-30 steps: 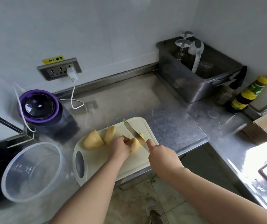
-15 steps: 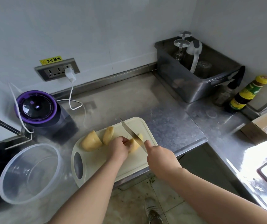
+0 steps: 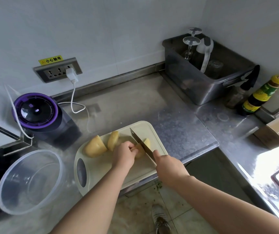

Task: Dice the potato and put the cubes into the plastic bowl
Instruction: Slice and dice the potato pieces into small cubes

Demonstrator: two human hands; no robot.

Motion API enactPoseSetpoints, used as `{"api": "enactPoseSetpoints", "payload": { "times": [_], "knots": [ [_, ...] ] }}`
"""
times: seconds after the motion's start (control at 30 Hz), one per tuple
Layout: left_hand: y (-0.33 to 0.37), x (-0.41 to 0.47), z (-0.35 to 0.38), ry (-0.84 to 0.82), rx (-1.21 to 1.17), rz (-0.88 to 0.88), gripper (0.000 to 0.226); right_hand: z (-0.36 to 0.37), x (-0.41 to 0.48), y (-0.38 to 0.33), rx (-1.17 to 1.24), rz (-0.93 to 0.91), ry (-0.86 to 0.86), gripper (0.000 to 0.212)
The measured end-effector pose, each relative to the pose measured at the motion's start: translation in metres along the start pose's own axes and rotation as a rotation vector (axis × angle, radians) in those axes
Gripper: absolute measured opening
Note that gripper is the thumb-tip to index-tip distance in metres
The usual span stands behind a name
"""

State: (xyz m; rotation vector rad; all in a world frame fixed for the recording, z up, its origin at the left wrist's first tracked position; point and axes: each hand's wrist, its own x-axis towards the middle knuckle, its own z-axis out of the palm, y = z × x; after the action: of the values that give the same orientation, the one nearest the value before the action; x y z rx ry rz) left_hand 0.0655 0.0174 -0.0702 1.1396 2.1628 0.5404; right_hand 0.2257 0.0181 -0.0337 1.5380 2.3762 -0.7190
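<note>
The knife (image 3: 140,144) has sunk slightly into the potato piece (image 3: 146,142). The right hand (image 3: 169,168) grips the knife's handle. The left hand (image 3: 123,154), fingers curled, pins the piece on the cutting board (image 3: 101,168).

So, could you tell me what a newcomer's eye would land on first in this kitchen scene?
First, the knife, gripped by the right hand, set across a potato piece that the left hand holds on the pale cutting board at the front edge of the counter. Then two larger potato chunks lie farther left on the board, and the clear plastic bowl stands left of it, with no cubes inside.
</note>
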Motion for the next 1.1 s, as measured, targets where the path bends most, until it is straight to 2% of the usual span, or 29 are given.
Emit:
{"api": "enactPoseSetpoints", "payload": {
  "times": [0.3, 0.57, 0.83, 1.1],
  "knots": [
    [0.001, -0.001, -0.004, -0.051, -0.122, -0.041, 0.023, -0.011, -0.009, 0.000, -0.007, -0.009, 0.108, 0.034],
    [0.001, -0.005, -0.006, -0.019, -0.118, -0.025, 0.014, -0.012, -0.015, -0.007, -0.034, -0.045, 0.095, 0.044],
    [0.002, -0.005, -0.004, -0.005, -0.119, -0.018, 0.019, -0.011, -0.015, -0.005, -0.021, -0.037, 0.102, 0.046],
    [-0.001, -0.003, -0.002, 0.009, -0.097, -0.014, 0.015, -0.012, -0.018, -0.007, -0.032, -0.052, 0.081, 0.049]
  ]
}}
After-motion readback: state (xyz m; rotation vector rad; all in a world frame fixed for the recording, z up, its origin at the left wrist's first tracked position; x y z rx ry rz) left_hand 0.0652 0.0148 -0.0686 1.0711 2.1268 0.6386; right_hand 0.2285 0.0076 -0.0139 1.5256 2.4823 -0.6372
